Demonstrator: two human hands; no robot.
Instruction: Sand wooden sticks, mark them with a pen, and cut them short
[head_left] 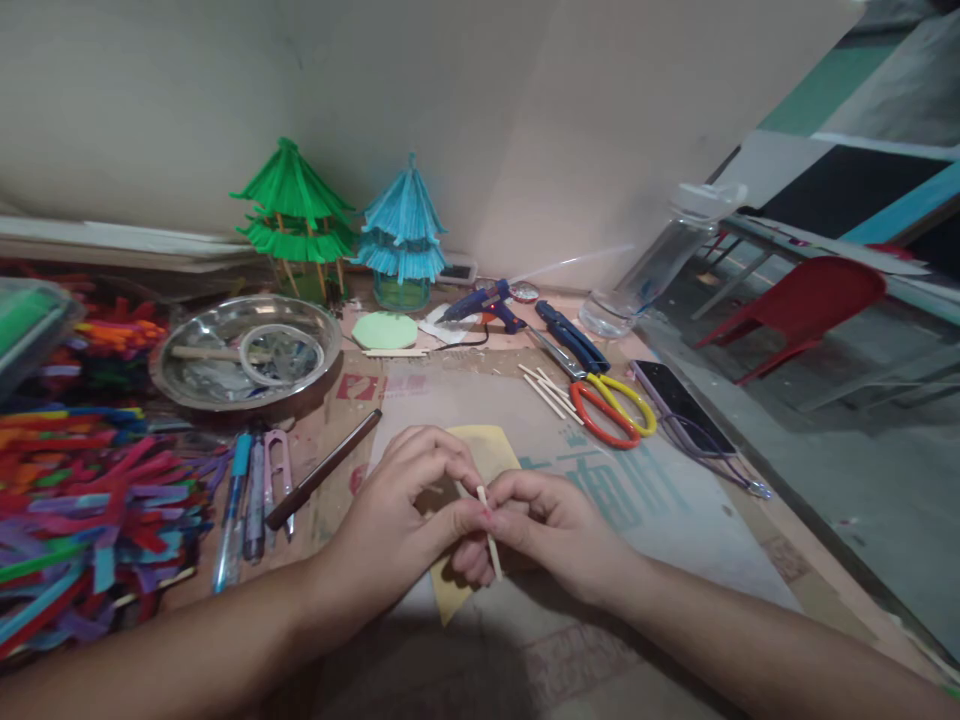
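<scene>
bare forearms (225, 630) come in nearest the camera. left hand (431, 490) and right hand (555, 525) meet at the fingertips, each grip clamped on one short pale stick (493, 560), held over yellow paper (487, 447). around that, a pale sheet (697, 560) shows large green characters (630, 490), partly hidden; a red logo (357, 387) sits near its upper left corner, the small lettering too blurred to read. farther out, a steel bowl (184, 387) holds a white ring (321, 355), a wooden rod (214, 354) and clear scraps (291, 352). a clear bottle (660, 265) stands at right; a clear box (64, 300) with green contents (22, 325) sits far left.
</scene>
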